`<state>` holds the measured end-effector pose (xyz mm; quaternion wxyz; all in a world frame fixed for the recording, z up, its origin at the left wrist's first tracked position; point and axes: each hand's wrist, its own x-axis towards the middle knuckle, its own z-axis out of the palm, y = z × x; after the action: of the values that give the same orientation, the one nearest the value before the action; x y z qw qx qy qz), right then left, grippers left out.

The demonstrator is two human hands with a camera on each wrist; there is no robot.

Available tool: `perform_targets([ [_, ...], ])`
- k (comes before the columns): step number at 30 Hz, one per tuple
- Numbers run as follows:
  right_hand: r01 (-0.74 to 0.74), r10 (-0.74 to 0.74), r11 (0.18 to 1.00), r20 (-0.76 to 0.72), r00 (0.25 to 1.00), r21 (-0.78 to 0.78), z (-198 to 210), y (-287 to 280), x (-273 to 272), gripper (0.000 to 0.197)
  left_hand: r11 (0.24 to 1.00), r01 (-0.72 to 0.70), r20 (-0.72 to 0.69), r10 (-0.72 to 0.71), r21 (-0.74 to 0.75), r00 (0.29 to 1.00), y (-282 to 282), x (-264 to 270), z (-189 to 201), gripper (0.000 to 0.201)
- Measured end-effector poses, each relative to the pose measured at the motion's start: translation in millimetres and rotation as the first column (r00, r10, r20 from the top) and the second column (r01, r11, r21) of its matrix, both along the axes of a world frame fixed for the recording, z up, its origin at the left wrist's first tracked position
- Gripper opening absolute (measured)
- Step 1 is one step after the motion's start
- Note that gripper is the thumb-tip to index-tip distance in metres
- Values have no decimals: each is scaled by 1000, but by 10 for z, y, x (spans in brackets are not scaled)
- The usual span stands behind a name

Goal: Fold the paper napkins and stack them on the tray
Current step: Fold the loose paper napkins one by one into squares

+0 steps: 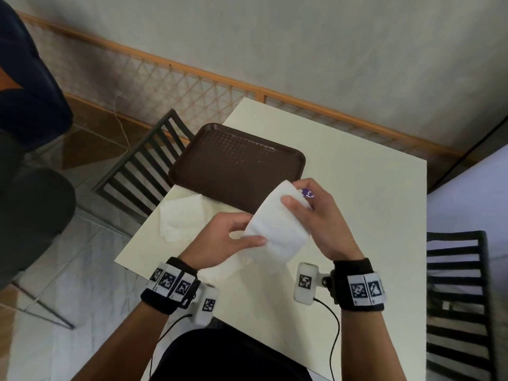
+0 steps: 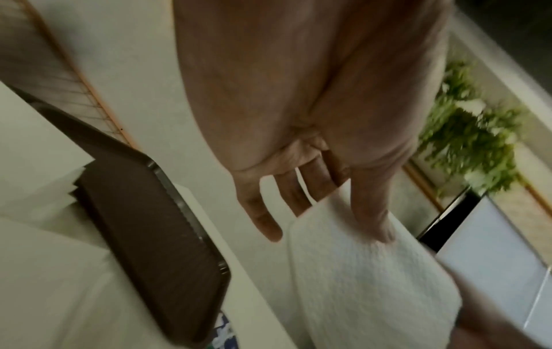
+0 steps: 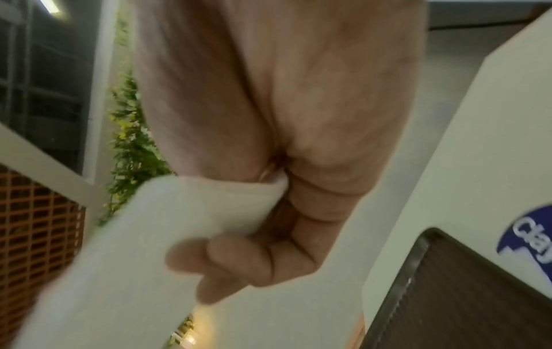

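A white paper napkin (image 1: 277,226) is held in the air above the table, bent into a curve between both hands. My left hand (image 1: 233,237) pinches its near left edge with thumb and fingers. My right hand (image 1: 308,204) grips its far end, thumb on top and fingers curled under, as the right wrist view shows with the napkin (image 3: 125,248) in the fingers (image 3: 239,255). The left wrist view shows the left thumb (image 2: 373,212) on the napkin (image 2: 367,283). The brown tray (image 1: 236,163) lies just beyond the hands with nothing on it.
A loose pile of white napkins (image 1: 184,215) lies on the cream table (image 1: 357,193) left of the hands, beside the tray's near corner. A packet with a purple logo (image 1: 308,193) shows behind the right hand. Dark slatted chairs (image 1: 148,158) stand left and right (image 1: 459,298).
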<state>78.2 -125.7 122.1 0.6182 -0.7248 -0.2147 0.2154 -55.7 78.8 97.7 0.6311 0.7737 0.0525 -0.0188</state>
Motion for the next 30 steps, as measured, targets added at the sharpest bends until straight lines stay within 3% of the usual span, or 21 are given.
perform_targets([
  [3,20,-19,1000,-131,991,9,-129,61,-51,28,993,-38,240,10,113,971,-19,-1,88,26],
  [6,-115,156,983,-315,936,145,-295,192,-185,44,985,-85,347,27,152,937,-21,58,132,21],
  [10,-129,249,956,-491,835,265,-378,297,-337,61,987,-158,265,157,-19,951,-42,76,136,27],
  [13,-116,224,964,-495,839,239,-431,320,-303,73,947,-310,176,320,-81,931,-47,60,98,17],
  [15,-119,196,974,-456,868,192,-431,304,-263,68,923,-365,168,381,-120,909,-45,41,82,14],
  [19,-230,224,973,-334,916,21,-339,256,-211,39,902,-410,139,427,-136,893,-22,27,98,16],
  [22,-147,119,986,-275,954,-82,-300,248,-190,15,910,-397,122,411,-123,903,26,14,116,13],
  [23,-96,72,993,-281,957,-74,-285,262,-187,8,914,-390,121,401,-109,908,43,12,116,14],
  [26,-1,-4,1000,-316,949,-16,-211,309,-191,17,922,-378,104,385,-79,917,83,-1,108,19],
  [30,10,24,994,-310,951,108,-171,315,-220,16,908,-412,84,417,-74,905,103,-26,81,23],
])
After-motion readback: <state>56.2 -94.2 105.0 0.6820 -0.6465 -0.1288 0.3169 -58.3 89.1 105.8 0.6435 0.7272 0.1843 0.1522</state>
